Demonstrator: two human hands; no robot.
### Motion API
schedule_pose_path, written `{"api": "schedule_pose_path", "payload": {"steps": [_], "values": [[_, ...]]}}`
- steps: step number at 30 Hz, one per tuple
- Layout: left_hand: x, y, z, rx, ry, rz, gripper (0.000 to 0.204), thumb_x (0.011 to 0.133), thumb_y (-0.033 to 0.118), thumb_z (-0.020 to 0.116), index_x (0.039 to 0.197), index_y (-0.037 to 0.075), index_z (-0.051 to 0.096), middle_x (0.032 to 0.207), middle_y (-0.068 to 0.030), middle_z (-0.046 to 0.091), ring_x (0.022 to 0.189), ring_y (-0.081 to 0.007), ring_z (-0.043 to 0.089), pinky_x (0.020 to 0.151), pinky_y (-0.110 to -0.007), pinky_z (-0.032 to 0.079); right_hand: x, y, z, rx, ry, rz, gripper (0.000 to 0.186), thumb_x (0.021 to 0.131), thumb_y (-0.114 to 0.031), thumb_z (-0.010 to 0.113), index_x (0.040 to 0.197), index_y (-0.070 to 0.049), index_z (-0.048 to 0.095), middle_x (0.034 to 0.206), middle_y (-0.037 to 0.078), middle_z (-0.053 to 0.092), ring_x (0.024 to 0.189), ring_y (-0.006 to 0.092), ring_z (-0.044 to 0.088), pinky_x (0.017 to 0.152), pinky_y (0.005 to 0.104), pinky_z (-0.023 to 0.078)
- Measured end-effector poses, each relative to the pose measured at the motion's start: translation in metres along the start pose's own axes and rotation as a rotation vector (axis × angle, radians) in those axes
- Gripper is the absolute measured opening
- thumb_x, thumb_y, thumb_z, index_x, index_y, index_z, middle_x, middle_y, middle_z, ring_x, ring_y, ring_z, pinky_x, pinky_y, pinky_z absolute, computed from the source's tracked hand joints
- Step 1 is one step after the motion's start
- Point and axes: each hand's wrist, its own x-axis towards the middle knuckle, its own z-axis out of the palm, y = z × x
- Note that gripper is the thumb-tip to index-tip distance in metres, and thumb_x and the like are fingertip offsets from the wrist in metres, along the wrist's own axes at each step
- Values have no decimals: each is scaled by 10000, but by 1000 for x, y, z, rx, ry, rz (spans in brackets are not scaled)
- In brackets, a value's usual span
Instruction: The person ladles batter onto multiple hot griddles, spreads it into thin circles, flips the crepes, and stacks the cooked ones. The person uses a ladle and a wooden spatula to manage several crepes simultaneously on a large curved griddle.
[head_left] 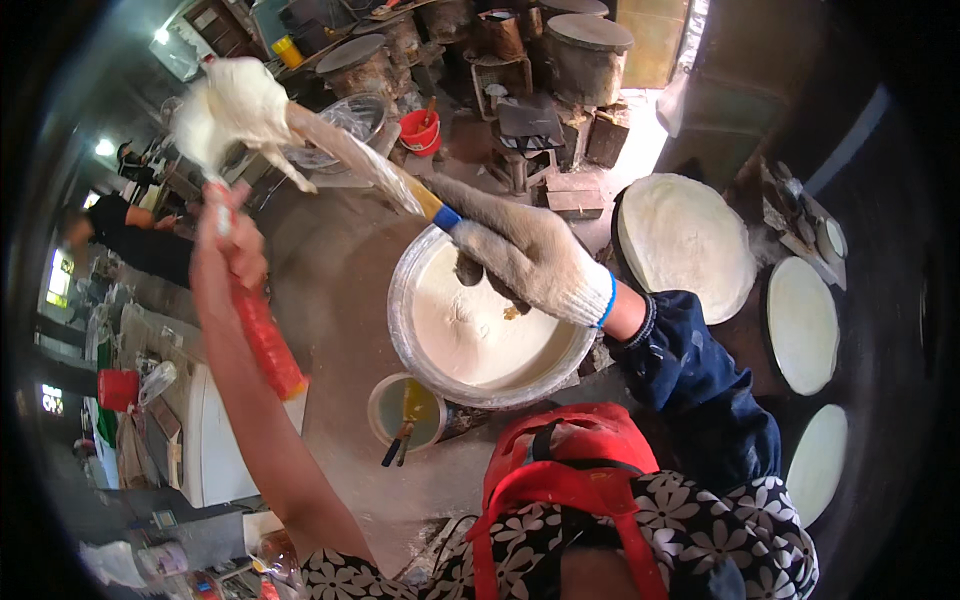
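Observation:
My right hand (530, 250), in a pale work glove, grips a wooden stick (350, 155) with blue tape near the grip. Thick white batter (250, 95) clings to its raised far end, and a strand hangs off. My bare left hand (232, 240) is closed around a long red-handled tool (268, 345), whose upper end meets the batter; its blade is coated and blurred. Beneath my right hand stands a wide tub (402, 335) holding pale batter (485, 310). Beside it, a small bucket (378, 412) contains yellowish liquid and a brush (403, 438).
To the right, round pale sheets lie on hot plates: a large one (690, 245), a second (803, 325) and a third (818, 465). A red bucket (420, 132), a low stool (575, 195) and lidded drums (590, 60) stand at the back. Another person (150, 240) is at far left.

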Motion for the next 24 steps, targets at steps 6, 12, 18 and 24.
{"api": "schedule_pose_path", "payload": {"steps": [6, 12, 18, 24], "values": [[-27, -137, -28, -1161, -448, -817, 543, 1153, 204, 410, 1547, -153, 297, 884, -79, 453, 566, -105, 473, 412, -233, 438, -72, 73, 0, -206, -37, 256, 536, 1132, -207, 534, 1648, -126, 411, 936, 97, 684, 804, 141, 680, 773, 320, 574], [-39, -167, 34, -1264, -447, -1070, 553, 1157, 231, 385, 1552, -146, 297, 872, -83, 445, 547, -128, 481, 385, -254, 421, -175, 98, -2, -463, 118, 297, 581, 1068, -190, 604, 1621, -167, 425, 1048, 242, 721, 896, 443, 717, 775, 479, 583], [-57, -169, 140, -756, -717, -991, 482, 1167, 231, 380, 1512, -106, 390, 776, -34, 435, 443, -44, 375, 305, -189, 347, -242, 31, -34, -909, 313, 484, 674, 1022, -194, 628, 1643, -199, 368, 911, 170, 687, 754, 403, 698, 614, 489, 555], [-111, -206, 254, -721, -1017, -1515, 526, 1171, 255, 322, 1515, -142, 347, 737, -78, 433, 445, -105, 446, 291, -231, 407, -382, -10, -44, -1151, 447, 853, 657, 1024, -268, 644, 1627, -274, 383, 868, 160, 665, 623, 363, 685, 509, 477, 522]]}}
